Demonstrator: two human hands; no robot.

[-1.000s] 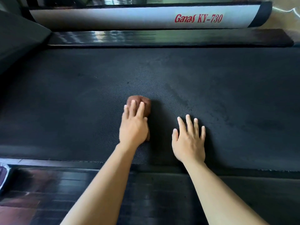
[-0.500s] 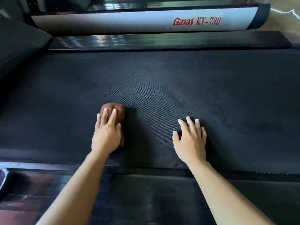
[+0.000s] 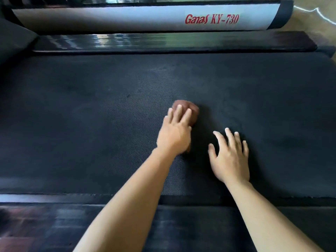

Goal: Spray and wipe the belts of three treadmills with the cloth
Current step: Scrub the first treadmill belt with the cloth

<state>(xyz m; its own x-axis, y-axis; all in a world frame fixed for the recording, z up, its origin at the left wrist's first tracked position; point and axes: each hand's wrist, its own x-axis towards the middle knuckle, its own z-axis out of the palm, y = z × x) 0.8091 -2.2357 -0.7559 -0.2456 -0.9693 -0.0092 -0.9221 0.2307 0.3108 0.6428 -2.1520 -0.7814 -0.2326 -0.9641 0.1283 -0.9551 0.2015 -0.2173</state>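
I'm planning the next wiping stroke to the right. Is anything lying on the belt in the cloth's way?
Only the right hand: it rests flat on the belt, right of the cloth and a little nearer the person. The left hand presses the cloth down; nothing else visible lies on the belt that way.

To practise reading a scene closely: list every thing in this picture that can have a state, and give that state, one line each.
belt: dark and dull; wet or dry cannot be told.
cloth: bunched up, lying on the belt.
left-hand grip: fingers straight, pressing down on the cloth.
right-hand grip: fingers spread, resting on the belt, holding nothing.
far side rail: glossy, reflecting light.
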